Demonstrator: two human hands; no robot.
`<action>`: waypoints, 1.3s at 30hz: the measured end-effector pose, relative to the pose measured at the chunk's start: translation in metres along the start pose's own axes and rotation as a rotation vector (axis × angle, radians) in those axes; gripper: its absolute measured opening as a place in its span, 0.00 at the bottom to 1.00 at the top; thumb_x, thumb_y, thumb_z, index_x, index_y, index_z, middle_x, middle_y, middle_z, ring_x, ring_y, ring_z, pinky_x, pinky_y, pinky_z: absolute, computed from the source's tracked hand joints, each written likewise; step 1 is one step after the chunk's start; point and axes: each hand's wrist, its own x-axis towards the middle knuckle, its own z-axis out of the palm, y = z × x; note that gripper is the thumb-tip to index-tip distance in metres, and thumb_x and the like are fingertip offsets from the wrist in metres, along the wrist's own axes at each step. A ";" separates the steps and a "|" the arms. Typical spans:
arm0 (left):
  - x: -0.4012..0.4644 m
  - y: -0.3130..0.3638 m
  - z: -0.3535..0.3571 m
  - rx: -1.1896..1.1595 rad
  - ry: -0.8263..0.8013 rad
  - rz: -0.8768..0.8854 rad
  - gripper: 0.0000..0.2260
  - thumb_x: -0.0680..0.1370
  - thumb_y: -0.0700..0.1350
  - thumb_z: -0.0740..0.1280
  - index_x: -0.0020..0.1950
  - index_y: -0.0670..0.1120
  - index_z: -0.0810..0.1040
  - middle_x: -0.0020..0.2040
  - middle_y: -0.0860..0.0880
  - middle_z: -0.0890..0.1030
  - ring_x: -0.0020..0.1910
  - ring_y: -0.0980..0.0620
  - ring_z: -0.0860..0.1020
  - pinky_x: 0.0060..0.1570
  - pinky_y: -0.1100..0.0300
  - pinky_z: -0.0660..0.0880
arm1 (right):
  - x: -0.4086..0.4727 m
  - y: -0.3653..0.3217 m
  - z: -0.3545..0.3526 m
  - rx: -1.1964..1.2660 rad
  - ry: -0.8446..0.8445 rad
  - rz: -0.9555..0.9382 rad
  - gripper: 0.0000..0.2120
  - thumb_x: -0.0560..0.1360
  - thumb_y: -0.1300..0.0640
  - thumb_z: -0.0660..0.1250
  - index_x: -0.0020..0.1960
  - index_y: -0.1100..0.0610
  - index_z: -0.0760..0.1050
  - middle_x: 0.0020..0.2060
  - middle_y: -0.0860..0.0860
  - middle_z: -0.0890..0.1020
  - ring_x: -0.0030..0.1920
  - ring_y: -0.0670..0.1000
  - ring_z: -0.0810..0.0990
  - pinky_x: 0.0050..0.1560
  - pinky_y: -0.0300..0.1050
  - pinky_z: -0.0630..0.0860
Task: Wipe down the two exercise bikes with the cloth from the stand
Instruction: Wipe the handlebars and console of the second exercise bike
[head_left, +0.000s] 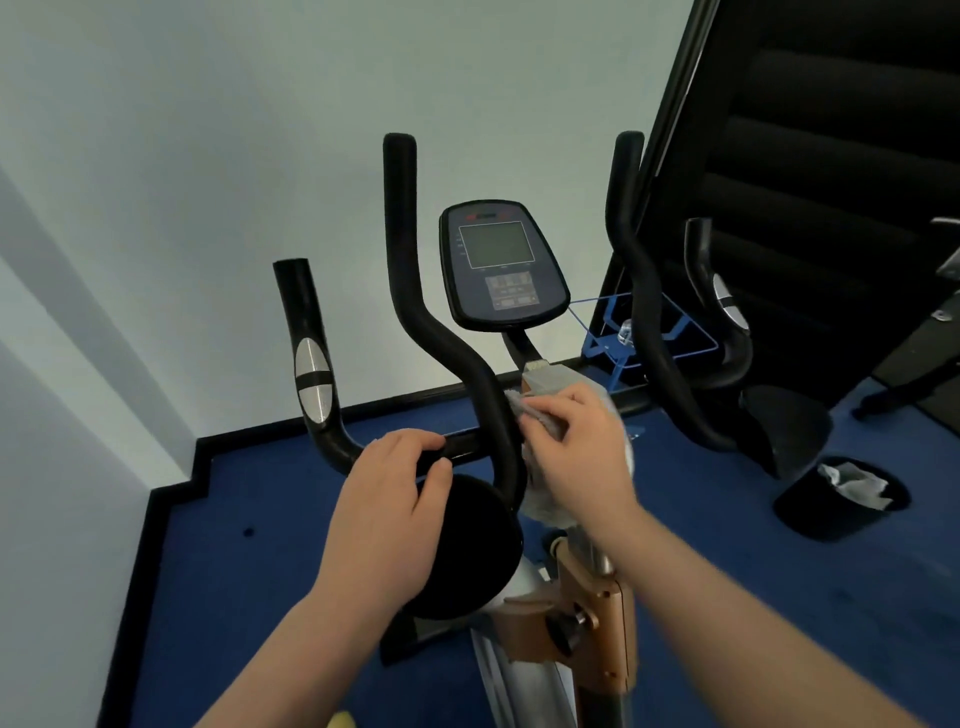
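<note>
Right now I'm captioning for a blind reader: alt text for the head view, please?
The right hand presses a grey cloth against the exercise bike's handlebar while the left hand grips the crossbar, below the console.

We stand in a small gym room: a black-handled exercise bike with a grey-screened oval console fills the view, on dark blue carpet, beside plain pale walls and a black waste bin.
</note>
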 end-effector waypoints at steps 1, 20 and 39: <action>0.000 0.000 0.000 -0.008 -0.005 0.000 0.12 0.78 0.51 0.58 0.59 0.54 0.75 0.54 0.62 0.74 0.54 0.65 0.68 0.54 0.65 0.63 | 0.007 0.004 -0.011 -0.078 -0.066 -0.066 0.08 0.74 0.55 0.68 0.51 0.52 0.83 0.42 0.46 0.74 0.40 0.41 0.73 0.42 0.38 0.74; -0.006 0.000 -0.001 0.027 0.016 0.004 0.12 0.78 0.49 0.59 0.60 0.53 0.74 0.55 0.61 0.74 0.54 0.65 0.68 0.55 0.67 0.62 | 0.050 -0.016 -0.006 -0.179 -0.259 0.117 0.09 0.75 0.56 0.64 0.46 0.52 0.84 0.41 0.49 0.83 0.45 0.51 0.80 0.46 0.44 0.75; 0.000 -0.037 -0.031 -0.054 0.236 -0.112 0.21 0.81 0.49 0.57 0.74 0.48 0.63 0.76 0.53 0.62 0.75 0.57 0.55 0.75 0.51 0.54 | 0.045 -0.058 -0.013 -0.568 -0.689 -0.785 0.15 0.73 0.44 0.67 0.60 0.40 0.75 0.49 0.44 0.83 0.52 0.49 0.80 0.48 0.47 0.75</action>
